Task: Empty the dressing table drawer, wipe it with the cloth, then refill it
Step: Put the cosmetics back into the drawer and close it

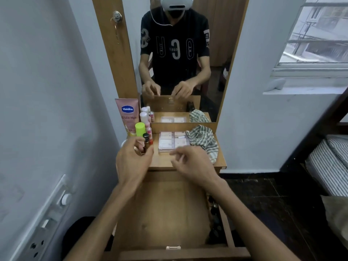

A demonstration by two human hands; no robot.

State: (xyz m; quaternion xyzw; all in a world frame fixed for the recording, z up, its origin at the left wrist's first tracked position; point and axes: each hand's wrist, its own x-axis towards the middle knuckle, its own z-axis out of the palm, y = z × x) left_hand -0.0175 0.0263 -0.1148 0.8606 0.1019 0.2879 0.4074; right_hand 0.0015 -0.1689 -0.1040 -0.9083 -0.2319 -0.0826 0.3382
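Note:
The wooden drawer [169, 213] stands pulled out below me, its floor bare except for dark small items [213, 213] along its right side. On the dressing table top [163, 161], my left hand [131, 161] grips a small dark-capped bottle [146, 141] among the cosmetics at the left. My right hand [190, 164] hovers over the table's front edge with fingers loosely curled, holding nothing. A green-and-white checked cloth [204, 141] lies bunched at the table's right. A clear flat case [172, 141] sits in the middle.
A pink Vaseline tube [128, 115], a lime-capped bottle [140, 129] and several small pink bottles crowd the table's left. The mirror [178, 53] rises behind. A wall with a switchboard [50, 219] is at the left, a striped bed [331, 166] at the right.

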